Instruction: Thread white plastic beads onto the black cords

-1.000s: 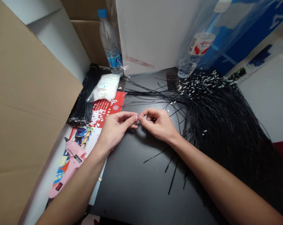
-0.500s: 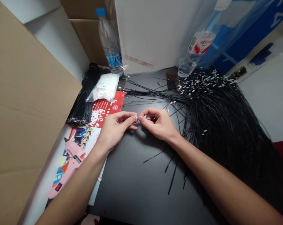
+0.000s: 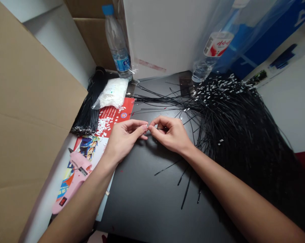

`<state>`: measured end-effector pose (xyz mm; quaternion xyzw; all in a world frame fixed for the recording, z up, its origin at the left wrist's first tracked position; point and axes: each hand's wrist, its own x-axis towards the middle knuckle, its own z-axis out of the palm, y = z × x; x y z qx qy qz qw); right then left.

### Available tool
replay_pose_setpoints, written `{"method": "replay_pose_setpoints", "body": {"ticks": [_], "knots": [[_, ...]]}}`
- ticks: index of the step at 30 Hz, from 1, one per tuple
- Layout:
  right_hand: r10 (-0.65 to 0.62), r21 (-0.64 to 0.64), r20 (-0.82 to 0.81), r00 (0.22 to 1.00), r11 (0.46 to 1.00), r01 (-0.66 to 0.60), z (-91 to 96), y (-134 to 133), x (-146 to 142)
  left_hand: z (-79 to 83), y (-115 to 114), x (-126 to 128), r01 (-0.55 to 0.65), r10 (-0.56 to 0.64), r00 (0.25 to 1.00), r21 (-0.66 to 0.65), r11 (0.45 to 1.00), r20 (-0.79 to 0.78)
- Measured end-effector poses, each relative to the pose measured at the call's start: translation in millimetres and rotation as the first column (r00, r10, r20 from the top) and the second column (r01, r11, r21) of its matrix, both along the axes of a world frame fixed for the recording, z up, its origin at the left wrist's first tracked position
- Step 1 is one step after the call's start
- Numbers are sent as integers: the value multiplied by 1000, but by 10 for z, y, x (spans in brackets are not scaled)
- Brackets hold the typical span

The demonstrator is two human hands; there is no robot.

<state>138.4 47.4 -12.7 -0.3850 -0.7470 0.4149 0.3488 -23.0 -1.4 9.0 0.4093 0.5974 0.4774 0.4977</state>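
White piece (image 3: pixel 146 127) (partly hidden) in left hand (image 3: pixel 123 138).

A tiny white piece (image 3: pixel 147 127), mostly hidden, is pinched in the fingertips of the left hand (image 3: pixel 123 138). A thin black wire (image 3: pixel 162 129) lies within the right hand (image 3: pixel 171 135), only a short, roughly level stretch showing; whether they touch is unclear.

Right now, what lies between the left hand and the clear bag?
In the head view, between the left hand and the clear bag lies the red part of a printed sheet, with loose white pieces scattered on it.
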Motion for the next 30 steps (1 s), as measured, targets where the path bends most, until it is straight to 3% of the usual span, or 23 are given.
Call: {"method": "replay_pose_setpoints", "body": {"ticks": [6,15,30], "knots": [[3,-29,-47,999,1000,-5,11,-8,-11,-20,8,-17,5,-5,1000,9,1000,2],[7,28,-118,993,1000,-3,-11,4,-21,-9,8,-17,3,-1,996,-21,1000,88],[1,101,-96,995,995,8,-14,0,-16,-93,28,-12,-13,22,972,-40,999,232]]}}
